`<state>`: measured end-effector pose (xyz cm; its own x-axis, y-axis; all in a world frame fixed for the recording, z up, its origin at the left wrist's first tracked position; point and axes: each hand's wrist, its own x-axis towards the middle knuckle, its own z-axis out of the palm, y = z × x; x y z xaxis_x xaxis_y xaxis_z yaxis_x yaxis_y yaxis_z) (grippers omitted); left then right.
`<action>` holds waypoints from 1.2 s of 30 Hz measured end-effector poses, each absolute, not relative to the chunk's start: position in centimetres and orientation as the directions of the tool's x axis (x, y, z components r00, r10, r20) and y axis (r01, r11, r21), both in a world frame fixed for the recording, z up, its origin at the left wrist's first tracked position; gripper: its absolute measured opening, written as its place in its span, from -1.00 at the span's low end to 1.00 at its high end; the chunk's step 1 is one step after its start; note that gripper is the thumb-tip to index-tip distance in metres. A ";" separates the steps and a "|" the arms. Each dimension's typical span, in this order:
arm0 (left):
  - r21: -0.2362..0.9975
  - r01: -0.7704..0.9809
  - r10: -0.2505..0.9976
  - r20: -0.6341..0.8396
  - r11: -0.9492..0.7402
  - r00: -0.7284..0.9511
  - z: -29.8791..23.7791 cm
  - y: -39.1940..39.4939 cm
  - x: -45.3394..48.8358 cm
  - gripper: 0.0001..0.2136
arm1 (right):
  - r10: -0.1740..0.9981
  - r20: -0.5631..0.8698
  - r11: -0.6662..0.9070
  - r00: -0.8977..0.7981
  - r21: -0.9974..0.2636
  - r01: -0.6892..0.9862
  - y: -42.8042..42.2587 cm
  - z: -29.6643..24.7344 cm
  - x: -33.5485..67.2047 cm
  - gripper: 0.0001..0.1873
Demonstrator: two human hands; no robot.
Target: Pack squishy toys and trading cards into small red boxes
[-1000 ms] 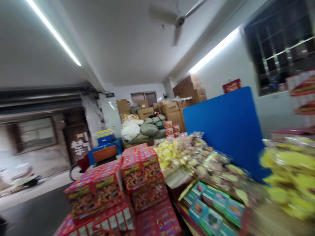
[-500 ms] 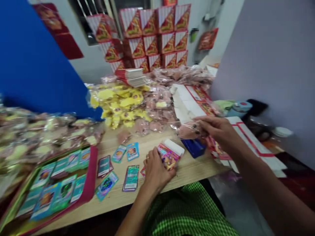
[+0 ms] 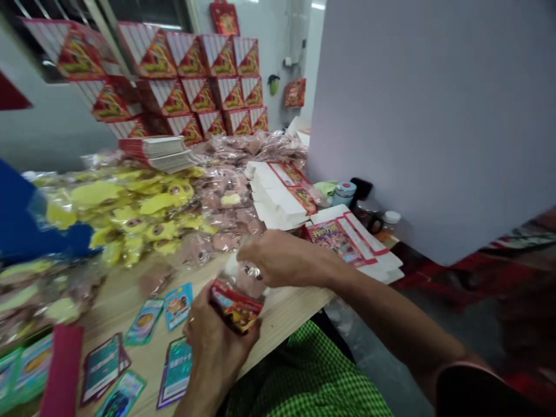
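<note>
My left hand (image 3: 217, 347) grips a small red printed box (image 3: 236, 305) low over the wooden table (image 3: 282, 313). Just above it, my right hand (image 3: 284, 258) pinches a clear plastic packet (image 3: 240, 284) with something pink inside. The packet's lower end touches the box's upper edge, and my fingers hide part of it. Several trading cards (image 3: 143, 321) lie face up on the table to the left of my left hand. Loose pink packets (image 3: 226, 202) lie beyond my right hand.
Yellow plastic-wrapped items (image 3: 130, 208) are heaped at the table's far left. White box blanks (image 3: 278, 197) and a flat printed sheet (image 3: 351, 240) lie to the right. A tall pale partition (image 3: 434, 116) stands at right, and stacked red-and-white boxes (image 3: 186, 75) rise behind the table.
The view has swung left from the room to the table and then on to the hands. My hands have come together, bringing the clear packet from the right to the top of the red box.
</note>
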<state>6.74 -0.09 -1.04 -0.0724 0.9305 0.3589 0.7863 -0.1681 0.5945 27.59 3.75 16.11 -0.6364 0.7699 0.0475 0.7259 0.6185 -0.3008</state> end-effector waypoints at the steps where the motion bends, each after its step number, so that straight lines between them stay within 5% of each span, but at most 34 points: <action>1: 0.556 0.811 0.930 0.365 -0.180 -0.044 -1.1 0.0 6.3 -0.02 | 0.772 0.061 0.620 -0.633 -0.294 0.727 3.8 16.4 27.7 -0.87; 5: 0.407 0.835 0.855 0.500 -0.371 0.137 -0.4 -0.4 5.7 0.11 | 0.786 0.083 0.610 -0.613 -0.267 0.746 3.4 17.4 28.2 -0.82; 11: 0.423 0.707 0.747 0.626 -0.567 0.224 1.0 -1.9 8.0 0.11 | 0.702 0.002 0.673 -0.712 -0.326 0.664 2.7 16.5 27.0 -0.77; 17: 0.537 0.712 0.822 0.561 -0.453 0.099 0.8 -1.7 7.4 0.17 | 0.681 0.454 0.721 -0.575 -0.274 0.637 1.7 15.0 27.5 -0.67; 21: 0.568 0.706 0.811 0.585 -0.422 0.014 0.9 -1.5 7.9 0.13 | 0.655 0.335 0.750 -0.677 -0.185 0.634 1.1 14.0 27.3 -0.83; 27: 0.485 0.746 0.780 0.622 -0.457 0.073 0.8 -1.5 8.4 0.10 | 0.699 0.604 0.660 -0.382 -0.341 0.669 1.9 12.7 27.6 -0.63; 32: 0.471 0.771 0.707 0.706 -0.428 -0.039 1.0 -1.3 8.2 0.06 | 0.708 0.386 0.703 -0.592 -0.302 0.643 0.8 12.4 26.6 -0.76; 36: 0.488 0.758 0.685 0.725 -0.433 -0.075 1.1 -1.3 8.6 0.08 | 0.666 0.568 0.706 -0.484 -0.271 0.655 0.2 12.8 26.1 -0.67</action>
<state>8.59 -1.33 1.13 -0.0748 0.6848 0.7248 0.7577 -0.4335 0.4878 26.13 0.16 12.80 -0.4836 0.6664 0.5675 0.6545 0.7058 -0.2710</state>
